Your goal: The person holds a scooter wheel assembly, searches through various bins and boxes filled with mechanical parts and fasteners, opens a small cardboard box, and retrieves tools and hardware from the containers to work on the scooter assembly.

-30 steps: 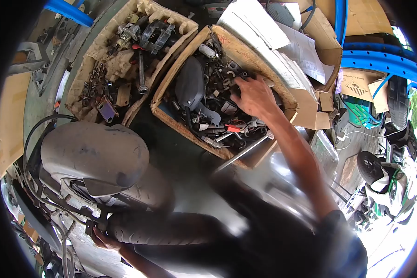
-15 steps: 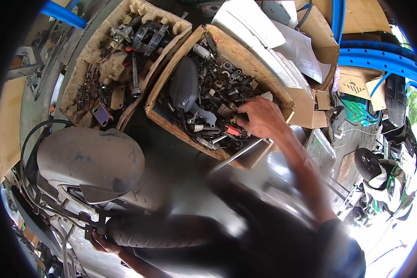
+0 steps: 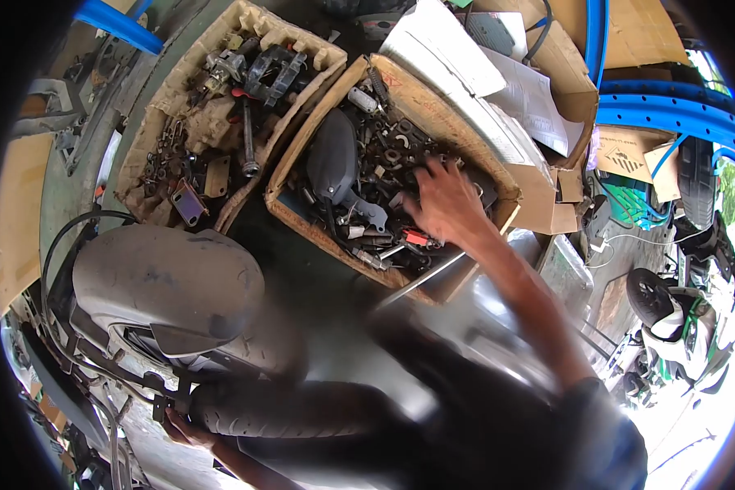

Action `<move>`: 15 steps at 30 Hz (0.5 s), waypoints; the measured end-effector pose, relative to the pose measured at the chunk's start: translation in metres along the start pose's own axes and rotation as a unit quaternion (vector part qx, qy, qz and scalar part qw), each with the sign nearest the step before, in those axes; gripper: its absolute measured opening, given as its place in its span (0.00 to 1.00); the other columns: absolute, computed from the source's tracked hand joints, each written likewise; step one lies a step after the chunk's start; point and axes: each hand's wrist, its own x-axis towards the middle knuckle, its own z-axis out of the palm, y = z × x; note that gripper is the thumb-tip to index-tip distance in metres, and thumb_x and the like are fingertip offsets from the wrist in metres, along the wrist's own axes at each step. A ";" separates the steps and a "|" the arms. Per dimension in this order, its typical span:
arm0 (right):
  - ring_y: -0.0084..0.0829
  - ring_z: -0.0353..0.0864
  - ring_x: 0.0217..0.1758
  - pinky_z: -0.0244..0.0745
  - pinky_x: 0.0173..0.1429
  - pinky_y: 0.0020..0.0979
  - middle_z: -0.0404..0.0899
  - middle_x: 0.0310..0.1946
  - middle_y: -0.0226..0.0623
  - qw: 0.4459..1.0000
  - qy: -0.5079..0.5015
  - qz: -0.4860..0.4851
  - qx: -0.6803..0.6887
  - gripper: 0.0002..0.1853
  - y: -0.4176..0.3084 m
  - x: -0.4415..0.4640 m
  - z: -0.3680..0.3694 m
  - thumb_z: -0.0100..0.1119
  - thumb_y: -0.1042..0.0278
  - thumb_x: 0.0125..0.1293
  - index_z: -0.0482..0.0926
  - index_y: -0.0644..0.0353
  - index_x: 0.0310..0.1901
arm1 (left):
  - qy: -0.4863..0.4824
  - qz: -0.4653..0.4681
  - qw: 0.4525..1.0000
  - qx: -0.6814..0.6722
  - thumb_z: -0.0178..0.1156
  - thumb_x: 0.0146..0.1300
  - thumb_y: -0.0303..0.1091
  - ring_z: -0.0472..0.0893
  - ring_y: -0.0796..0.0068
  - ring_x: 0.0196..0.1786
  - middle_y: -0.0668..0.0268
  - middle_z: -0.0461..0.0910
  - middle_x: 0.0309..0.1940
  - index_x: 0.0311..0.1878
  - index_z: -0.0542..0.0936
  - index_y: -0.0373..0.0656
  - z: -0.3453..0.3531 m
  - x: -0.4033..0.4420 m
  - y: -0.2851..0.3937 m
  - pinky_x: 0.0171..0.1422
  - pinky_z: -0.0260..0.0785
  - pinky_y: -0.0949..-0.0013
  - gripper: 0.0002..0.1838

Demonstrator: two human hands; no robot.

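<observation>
My right hand (image 3: pixel 449 206) reaches into a worn cardboard box (image 3: pixel 392 286) of loose metal parts. Its fingers are spread and bent over the parts, and I see nothing held in them. Near it lie a red piece (image 3: pixel 416 237) and a dark grey oval cover (image 3: pixel 333 157) with a metal bracket arm. At the lower left, my left hand (image 3: pixel 188 429) closes round a small black bracket (image 3: pixel 163 404) beside a tyre (image 3: pixel 294 408); its fingertips are partly hidden. Above that tyre is a dusty, rounded grey-brown body part (image 3: pixel 167 278).
A second tray-like carton (image 3: pixel 135 171) with bolts, links and a long bolt (image 3: pixel 249 139) stands left of the box. White papers (image 3: pixel 445 49) lie behind. A blue rack beam (image 3: pixel 670 110) crosses the right, with a white-and-green motorcycle (image 3: pixel 682 327) below.
My right hand has moved slightly left and deeper into the box, and its fingers have spread from a closer curl. My left hand stays at the bracket. The view has shifted slightly.
</observation>
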 end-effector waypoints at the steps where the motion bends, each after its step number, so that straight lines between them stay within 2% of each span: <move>1: 0.48 0.69 0.64 0.65 0.68 0.48 0.71 0.61 0.46 1.000 0.001 0.001 -0.002 0.27 0.000 -0.010 0.002 0.56 0.50 0.67 0.74 0.61 0.60 | 0.002 0.014 1.000 -0.003 0.59 0.67 0.41 0.81 0.54 0.49 0.51 0.77 0.50 0.59 0.78 0.42 0.002 0.001 0.003 0.45 0.78 0.63 0.20; 2: 0.46 0.70 0.62 0.66 0.67 0.47 0.74 0.57 0.45 0.999 0.028 -0.023 0.005 0.26 0.002 -0.020 0.006 0.56 0.50 0.66 0.75 0.61 0.58 | 0.007 -0.133 0.989 -0.063 0.55 0.70 0.42 0.81 0.56 0.50 0.51 0.76 0.51 0.58 0.78 0.38 0.001 0.007 0.014 0.46 0.79 0.62 0.21; 3: 0.45 0.72 0.61 0.68 0.65 0.47 0.77 0.54 0.44 0.997 0.055 -0.048 0.012 0.25 0.003 -0.027 0.008 0.57 0.50 0.66 0.76 0.61 0.56 | 0.012 -0.278 0.953 -0.120 0.50 0.72 0.44 0.81 0.57 0.51 0.51 0.76 0.51 0.57 0.77 0.34 0.001 0.010 0.020 0.46 0.80 0.61 0.23; 4: 0.45 0.72 0.61 0.68 0.65 0.47 0.77 0.54 0.44 0.997 0.054 -0.046 0.011 0.25 0.003 -0.028 0.006 0.57 0.50 0.66 0.76 0.61 0.56 | 0.010 -0.278 0.953 -0.121 0.50 0.72 0.44 0.81 0.57 0.51 0.51 0.76 0.51 0.57 0.77 0.34 0.000 0.007 0.014 0.46 0.80 0.61 0.23; 5: 0.44 0.73 0.60 0.69 0.64 0.46 0.78 0.51 0.44 0.998 0.044 -0.043 0.009 0.25 0.001 -0.030 0.000 0.58 0.50 0.65 0.75 0.60 0.56 | -0.010 -0.115 0.993 -0.009 0.51 0.72 0.44 0.81 0.56 0.51 0.49 0.75 0.53 0.58 0.76 0.35 -0.003 0.002 0.001 0.45 0.81 0.61 0.22; 6: 0.43 0.73 0.59 0.70 0.62 0.45 0.80 0.47 0.43 0.999 0.032 -0.040 0.008 0.26 -0.002 -0.031 -0.006 0.59 0.50 0.65 0.75 0.60 0.57 | -0.030 0.055 0.993 0.103 0.51 0.72 0.43 0.81 0.54 0.51 0.48 0.74 0.54 0.59 0.76 0.36 -0.006 -0.001 -0.010 0.44 0.82 0.62 0.22; 7: 0.43 0.73 0.59 0.70 0.62 0.45 0.80 0.47 0.43 0.999 0.031 -0.039 0.010 0.26 -0.004 -0.030 -0.011 0.59 0.50 0.65 0.75 0.60 0.57 | -0.031 0.057 0.992 0.104 0.51 0.72 0.43 0.81 0.54 0.51 0.48 0.74 0.54 0.59 0.76 0.36 -0.006 -0.003 -0.021 0.44 0.82 0.62 0.22; 8: 0.44 0.74 0.57 0.71 0.61 0.46 0.80 0.46 0.44 0.999 -0.005 -0.034 0.000 0.28 -0.005 -0.027 -0.017 0.60 0.48 0.64 0.73 0.59 0.59 | -0.035 -0.036 0.998 0.032 0.51 0.72 0.43 0.81 0.53 0.50 0.47 0.73 0.55 0.60 0.75 0.36 -0.006 -0.003 -0.028 0.44 0.82 0.62 0.22; 10: 0.44 0.75 0.56 0.72 0.60 0.46 0.81 0.46 0.44 0.999 -0.038 -0.035 -0.012 0.30 -0.009 -0.012 -0.027 0.61 0.47 0.64 0.71 0.59 0.61 | -0.033 -0.130 0.990 -0.038 0.51 0.72 0.43 0.81 0.51 0.50 0.46 0.73 0.55 0.61 0.75 0.37 -0.003 -0.007 -0.040 0.43 0.83 0.63 0.22; 12: 0.47 0.76 0.56 0.71 0.62 0.46 0.79 0.49 0.47 0.993 0.017 -0.055 0.104 0.34 -0.015 0.006 -0.033 0.60 0.44 0.65 0.67 0.58 0.65 | -0.025 -0.098 0.994 -0.029 0.53 0.71 0.42 0.81 0.53 0.50 0.48 0.75 0.53 0.60 0.76 0.38 -0.003 -0.008 -0.040 0.43 0.82 0.62 0.22; 13: 0.49 0.75 0.58 0.70 0.64 0.46 0.77 0.52 0.49 0.979 0.089 -0.095 0.157 0.36 -0.024 0.018 -0.030 0.60 0.42 0.64 0.65 0.58 0.66 | -0.023 -0.098 0.995 -0.028 0.53 0.71 0.42 0.81 0.53 0.50 0.48 0.75 0.53 0.60 0.76 0.38 -0.004 -0.006 -0.037 0.43 0.82 0.62 0.22; 14: 0.51 0.74 0.59 0.68 0.66 0.46 0.75 0.55 0.50 0.956 0.160 -0.133 0.207 0.39 -0.036 0.032 -0.025 0.60 0.40 0.63 0.63 0.57 0.67 | -0.010 -0.026 1.000 0.003 0.54 0.70 0.43 0.82 0.55 0.49 0.49 0.77 0.51 0.59 0.76 0.37 -0.003 -0.004 -0.028 0.43 0.81 0.62 0.22; 15: 0.51 0.74 0.59 0.68 0.66 0.46 0.75 0.55 0.50 0.956 0.162 -0.133 0.208 0.39 -0.052 0.043 -0.022 0.60 0.40 0.63 0.63 0.57 0.67 | -0.005 0.011 1.000 0.017 0.55 0.70 0.43 0.82 0.55 0.49 0.49 0.78 0.50 0.58 0.77 0.36 -0.002 0.000 -0.016 0.43 0.81 0.62 0.22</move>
